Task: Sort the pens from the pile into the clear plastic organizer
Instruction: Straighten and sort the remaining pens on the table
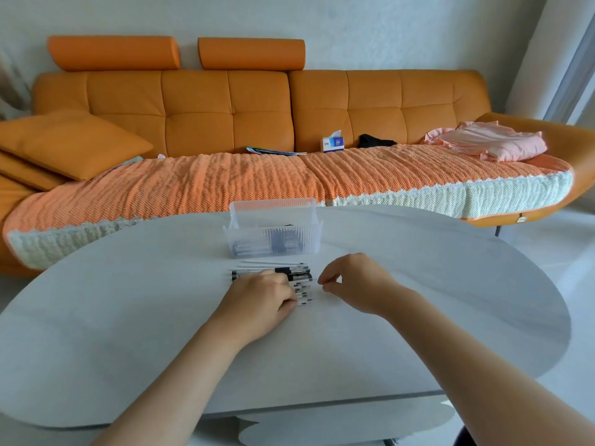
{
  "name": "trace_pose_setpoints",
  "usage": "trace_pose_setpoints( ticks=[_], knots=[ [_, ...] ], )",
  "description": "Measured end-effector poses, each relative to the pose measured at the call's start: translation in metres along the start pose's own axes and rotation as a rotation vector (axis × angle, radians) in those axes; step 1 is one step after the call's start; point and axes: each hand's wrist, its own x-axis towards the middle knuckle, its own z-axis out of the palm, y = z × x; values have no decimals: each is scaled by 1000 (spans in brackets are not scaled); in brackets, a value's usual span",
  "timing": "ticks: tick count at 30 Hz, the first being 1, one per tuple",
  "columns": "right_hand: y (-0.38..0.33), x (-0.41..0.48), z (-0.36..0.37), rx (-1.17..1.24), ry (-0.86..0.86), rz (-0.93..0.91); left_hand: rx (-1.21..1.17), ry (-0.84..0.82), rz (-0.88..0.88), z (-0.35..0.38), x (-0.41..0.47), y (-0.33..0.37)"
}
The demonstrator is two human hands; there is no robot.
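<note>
Our left hand curls its fingers down around part of the pile of black-and-white pens. Our right hand hovers just beside the pile's right end, fingers loosely bent, holding nothing we can see. Some pens already lie in the clear ribbed plastic organizer just behind the pile, and we judge many remain. Everything sits on a pale grey oval worktop before an orange sofa.

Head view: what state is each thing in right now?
pens, piled flat on table, unsorted
organizer, upright, open top, some pens inside
left hand, fingers curled onto the pens
right hand, curled beside pile, grip unclear
tissue box, open, tissue sticking out
</note>
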Motion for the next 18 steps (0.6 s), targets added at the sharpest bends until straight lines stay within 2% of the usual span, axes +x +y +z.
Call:
trace_pose_setpoints(
  ticks=[6, 11, 18],
  knots=[
    [-3, -3, -2, 169, 18, -33, -74, 102, -44, -7, 2, 0],
    [-7, -1, 0, 267, 60, -31, -108, 80, -89, -11, 0, 0],
    [-11, -1, 3, 275, 51, -40, -276, -3, -161, -9, -1, -2]
  ],
)
